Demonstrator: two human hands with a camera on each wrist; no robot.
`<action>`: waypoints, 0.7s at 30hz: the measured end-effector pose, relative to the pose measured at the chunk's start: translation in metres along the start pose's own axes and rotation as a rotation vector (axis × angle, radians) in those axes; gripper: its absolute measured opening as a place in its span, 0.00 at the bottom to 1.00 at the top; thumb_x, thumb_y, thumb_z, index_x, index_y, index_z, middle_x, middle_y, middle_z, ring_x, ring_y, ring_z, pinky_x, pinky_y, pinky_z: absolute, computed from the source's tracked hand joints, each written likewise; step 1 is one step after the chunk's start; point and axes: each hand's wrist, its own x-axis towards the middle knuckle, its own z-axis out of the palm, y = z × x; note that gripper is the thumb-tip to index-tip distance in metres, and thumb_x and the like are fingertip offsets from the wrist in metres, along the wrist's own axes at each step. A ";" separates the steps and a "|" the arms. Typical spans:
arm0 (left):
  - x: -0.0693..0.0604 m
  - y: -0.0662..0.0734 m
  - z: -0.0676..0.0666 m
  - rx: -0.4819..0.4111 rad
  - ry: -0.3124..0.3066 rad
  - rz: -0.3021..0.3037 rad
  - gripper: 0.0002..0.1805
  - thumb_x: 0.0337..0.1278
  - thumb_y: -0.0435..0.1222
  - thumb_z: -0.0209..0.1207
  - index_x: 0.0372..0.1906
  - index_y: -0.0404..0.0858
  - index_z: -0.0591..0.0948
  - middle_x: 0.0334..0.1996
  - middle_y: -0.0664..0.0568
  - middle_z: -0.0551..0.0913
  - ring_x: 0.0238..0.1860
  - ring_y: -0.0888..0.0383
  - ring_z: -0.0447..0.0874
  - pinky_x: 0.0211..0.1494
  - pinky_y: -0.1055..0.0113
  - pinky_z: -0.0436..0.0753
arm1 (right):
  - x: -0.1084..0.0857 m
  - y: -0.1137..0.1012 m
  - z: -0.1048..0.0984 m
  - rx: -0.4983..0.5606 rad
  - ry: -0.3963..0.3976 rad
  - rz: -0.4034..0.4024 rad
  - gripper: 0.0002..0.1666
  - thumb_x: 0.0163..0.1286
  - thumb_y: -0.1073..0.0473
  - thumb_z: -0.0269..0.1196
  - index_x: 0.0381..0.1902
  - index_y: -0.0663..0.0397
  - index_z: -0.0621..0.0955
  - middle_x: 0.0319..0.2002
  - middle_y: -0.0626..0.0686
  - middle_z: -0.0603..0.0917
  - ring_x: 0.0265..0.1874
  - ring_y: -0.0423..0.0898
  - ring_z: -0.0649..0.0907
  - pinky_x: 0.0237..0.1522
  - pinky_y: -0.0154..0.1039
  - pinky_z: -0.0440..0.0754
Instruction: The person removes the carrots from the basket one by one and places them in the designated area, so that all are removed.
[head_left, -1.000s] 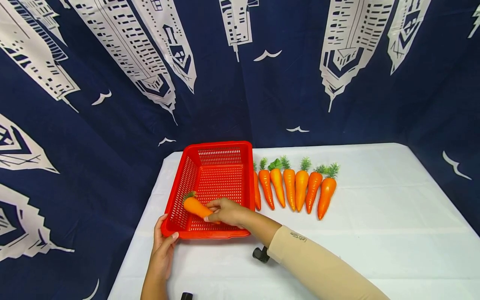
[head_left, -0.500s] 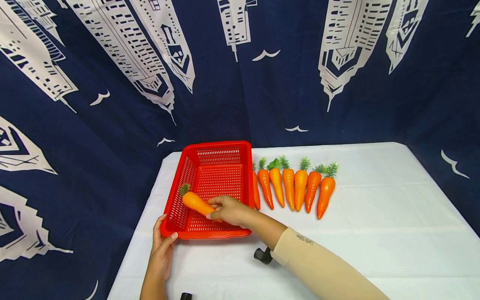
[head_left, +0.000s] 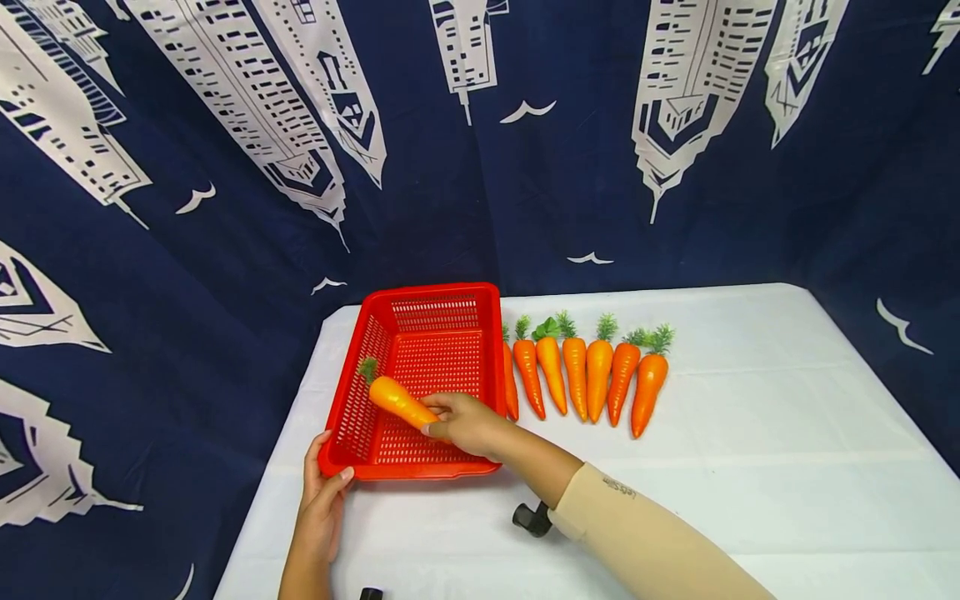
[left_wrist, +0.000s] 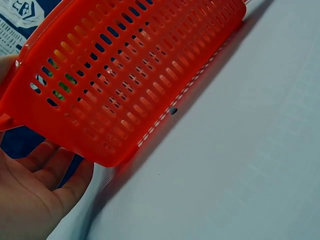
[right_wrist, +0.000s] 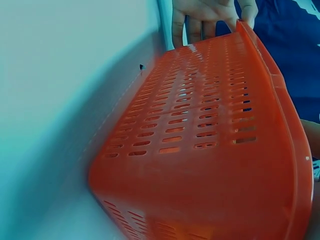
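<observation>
A red plastic basket (head_left: pixel 497 333) with slotted walls sits on the white-covered table. My left hand (head_left: pixel 322 504) grips its near left corner, thumb over the rim and fingers along the outer side; the left wrist view shows the same hand (left_wrist: pixel 37 185) beside the slotted wall. Over the basket's interior, my right hand (head_left: pixel 468 427) holds an orange carrot (head_left: pixel 397 398) by its tapered end. The carrot's green leafy top points to the far left, near the left wall. In the right wrist view the basket wall (right_wrist: pixel 190 190) hides most of my right hand and the carrot.
Right of the basket lies a row of several carrots (head_left: pixel 598 379), leafy tops toward the back. A black clamp-like piece (head_left: pixel 532 518) shows by the right forearm, and another black piece (head_left: pixel 371 593) at the bottom edge. A navy printed cloth (head_left: pixel 487 192) hangs behind the table.
The carrot's leafy end has risen and swung toward the back, and my right hand has shifted slightly to the right with it. My left hand keeps its grip on the basket.
</observation>
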 end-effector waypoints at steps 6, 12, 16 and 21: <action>0.000 0.000 -0.001 0.003 -0.005 -0.002 0.35 0.71 0.30 0.49 0.77 0.52 0.52 0.76 0.56 0.52 0.69 0.56 0.60 0.62 0.73 0.72 | -0.006 0.000 -0.006 0.029 0.022 -0.023 0.30 0.70 0.61 0.65 0.69 0.58 0.74 0.57 0.57 0.82 0.52 0.46 0.83 0.53 0.37 0.83; 0.000 0.000 -0.001 0.001 -0.009 0.008 0.35 0.71 0.30 0.48 0.77 0.52 0.52 0.76 0.56 0.52 0.69 0.56 0.60 0.62 0.73 0.72 | -0.012 0.001 -0.013 0.099 0.023 -0.062 0.29 0.71 0.63 0.63 0.69 0.60 0.73 0.56 0.59 0.82 0.51 0.45 0.84 0.52 0.36 0.84; -0.001 0.000 -0.001 0.006 -0.005 0.008 0.35 0.71 0.30 0.48 0.77 0.52 0.52 0.75 0.56 0.53 0.69 0.56 0.60 0.62 0.72 0.72 | -0.017 0.001 -0.017 0.114 0.037 -0.073 0.30 0.71 0.64 0.63 0.70 0.59 0.72 0.57 0.58 0.82 0.50 0.44 0.83 0.51 0.36 0.84; -0.001 0.000 -0.001 -0.002 -0.007 0.012 0.35 0.71 0.30 0.48 0.77 0.51 0.52 0.75 0.56 0.54 0.69 0.55 0.60 0.62 0.72 0.72 | -0.024 0.000 -0.023 0.116 0.067 -0.065 0.31 0.72 0.61 0.63 0.71 0.55 0.72 0.60 0.56 0.81 0.52 0.45 0.83 0.53 0.37 0.84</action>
